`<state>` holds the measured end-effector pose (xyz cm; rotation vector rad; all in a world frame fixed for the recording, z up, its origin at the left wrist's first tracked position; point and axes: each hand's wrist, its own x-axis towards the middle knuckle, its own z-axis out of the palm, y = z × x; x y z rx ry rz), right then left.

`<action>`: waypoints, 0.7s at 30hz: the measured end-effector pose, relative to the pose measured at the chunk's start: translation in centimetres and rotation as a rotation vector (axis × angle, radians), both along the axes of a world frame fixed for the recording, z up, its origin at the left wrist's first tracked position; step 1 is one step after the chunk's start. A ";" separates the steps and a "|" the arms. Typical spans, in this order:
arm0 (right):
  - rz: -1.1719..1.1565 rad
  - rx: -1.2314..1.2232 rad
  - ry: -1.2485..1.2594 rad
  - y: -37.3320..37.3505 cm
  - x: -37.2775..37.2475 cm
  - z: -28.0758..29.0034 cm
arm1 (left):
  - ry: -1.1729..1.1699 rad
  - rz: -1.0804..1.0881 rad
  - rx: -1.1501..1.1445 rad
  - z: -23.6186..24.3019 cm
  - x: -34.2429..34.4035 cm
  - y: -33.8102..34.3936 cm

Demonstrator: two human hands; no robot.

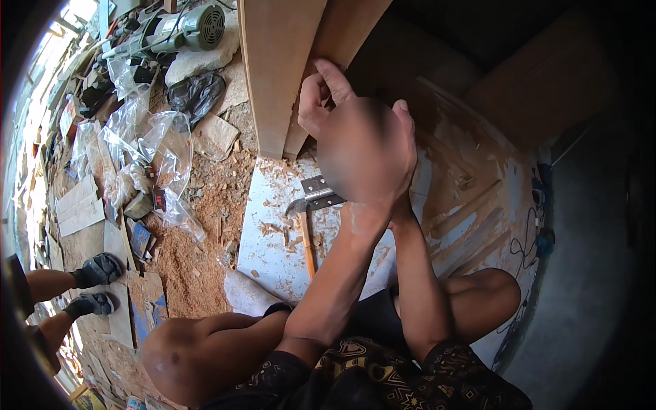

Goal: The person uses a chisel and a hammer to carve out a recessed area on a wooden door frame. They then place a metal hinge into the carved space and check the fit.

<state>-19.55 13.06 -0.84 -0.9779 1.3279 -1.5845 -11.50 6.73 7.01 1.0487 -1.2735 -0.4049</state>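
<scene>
Wooden board (277, 75), pale and flat, stands upright on its end in front of us, with a second, browner board (345, 34) leaning just behind it; we count two. Our left hand (318, 96) rests against the edge of the browner board, its grip curled with the forefinger stretched up along the wood. Our right hand (372, 150) is raised in front of it, partly blurred, so we cannot tell whether its grip is spread or pinching anything. Below the hands lies one claw hammer (305, 229) with a dark metal head and a light wooden handle, and just beside its head one grey metal hinge (318, 191), flat and rectangular. Both lie on a pale sheet (273, 253) on the floor, strewn with wood chips. Left of it spreads a heap of reddish sawdust (198, 253), then several crumpled clear plastic bags (164, 147) and one black bag (198, 92). A grey-green power tool (188, 31) lies at the top. Two feet of another person (96, 283) show at the left edge.
</scene>
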 end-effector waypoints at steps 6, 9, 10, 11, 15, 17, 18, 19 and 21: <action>-0.052 0.294 -0.130 2.6 -4.3 -4.1 | 0.172 -0.044 0.015 -1.3 0.1 0.8; -0.095 0.254 -0.133 2.3 -4.2 -4.0 | 0.287 0.029 -0.025 -0.9 -0.9 -1.0; -0.100 0.229 -0.137 2.2 -3.6 -3.7 | 0.262 0.055 -0.061 -0.8 -0.5 -2.0; -0.098 0.248 -0.145 2.3 -3.0 -3.2 | 0.235 0.081 -0.099 -0.8 -0.2 -2.8; -0.188 0.232 -0.157 2.3 -2.4 -0.9 | 0.376 0.116 -0.110 -1.0 -0.5 -3.2; -0.271 0.198 -0.165 2.2 -2.5 -0.2 | 0.257 0.116 -0.217 -1.3 -0.2 -3.6; -0.312 0.149 -0.188 2.3 -2.8 0.1 | 0.236 0.079 -0.216 -1.5 0.1 -3.6; -0.345 0.098 -0.215 2.0 -3.3 0.5 | 0.210 0.048 -0.219 -1.5 0.7 -3.6; -0.407 0.046 -0.223 1.7 -4.1 1.8 | 0.493 -0.056 -0.038 -1.1 0.6 -3.0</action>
